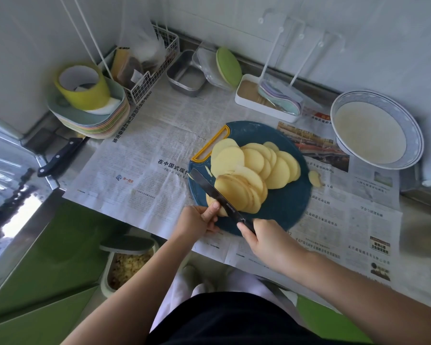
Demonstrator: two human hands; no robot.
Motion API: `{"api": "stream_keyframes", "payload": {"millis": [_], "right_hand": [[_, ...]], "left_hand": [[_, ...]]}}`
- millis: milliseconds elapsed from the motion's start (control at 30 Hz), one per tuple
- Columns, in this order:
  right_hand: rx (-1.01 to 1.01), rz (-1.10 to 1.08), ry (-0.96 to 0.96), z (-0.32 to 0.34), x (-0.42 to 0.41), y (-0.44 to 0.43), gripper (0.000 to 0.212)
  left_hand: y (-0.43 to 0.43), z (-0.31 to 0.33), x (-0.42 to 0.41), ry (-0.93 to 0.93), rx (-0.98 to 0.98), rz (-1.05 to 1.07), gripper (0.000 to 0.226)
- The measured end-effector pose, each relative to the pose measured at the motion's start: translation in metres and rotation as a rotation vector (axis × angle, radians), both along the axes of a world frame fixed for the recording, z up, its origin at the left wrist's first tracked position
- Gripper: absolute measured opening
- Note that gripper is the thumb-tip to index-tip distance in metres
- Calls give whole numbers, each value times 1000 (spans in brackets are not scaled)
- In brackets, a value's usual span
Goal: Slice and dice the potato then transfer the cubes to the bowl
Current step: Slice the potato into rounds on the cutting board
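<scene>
- The right hand [266,241] grips the black handle of a knife [213,189], with the fingers closed round it.
- The blade points away and to the left. It lies against the left side of a leaning stack of slices [239,189].
- The left hand [199,220] has curled fingers and pinches a small end piece of potato [223,211] at the near left edge of the cutting board [284,205], just beside the blade.
- More potato slices [255,159] lie overlapping like a fan on the far half of the blue board, close to its yellow handle.
- One loose slice [315,178] lies off the board on its right side, on the newspaper [147,135] that covers the counter.
- The bowl [370,131], white with a blue patterned rim, stands to the far right, well apart from the board. I see no potato in it.
- A second knife [60,158] with a black handle lies at the left edge of the counter, near a stack of plates [92,118].
</scene>
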State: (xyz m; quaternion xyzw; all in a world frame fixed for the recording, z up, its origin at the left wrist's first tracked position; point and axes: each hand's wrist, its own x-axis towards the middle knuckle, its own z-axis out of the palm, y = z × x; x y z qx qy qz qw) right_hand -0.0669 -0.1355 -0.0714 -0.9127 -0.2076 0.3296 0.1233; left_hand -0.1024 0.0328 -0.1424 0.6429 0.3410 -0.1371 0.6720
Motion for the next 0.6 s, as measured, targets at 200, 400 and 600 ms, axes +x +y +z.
{"api": "stream_keyframes", "payload": {"millis": [200, 400, 600], "right_hand": [[-33, 54, -55, -21, -5, 12, 47], [-11, 50, -87, -33, -5, 14, 47], [-12, 0, -41, -34, -6, 20, 47]], "left_hand": [[2, 4, -4, -36, -20, -15, 45], [5, 1, -4, -22, -15, -45, 46], [2, 2, -3, -23, 6, -85, 44]]}}
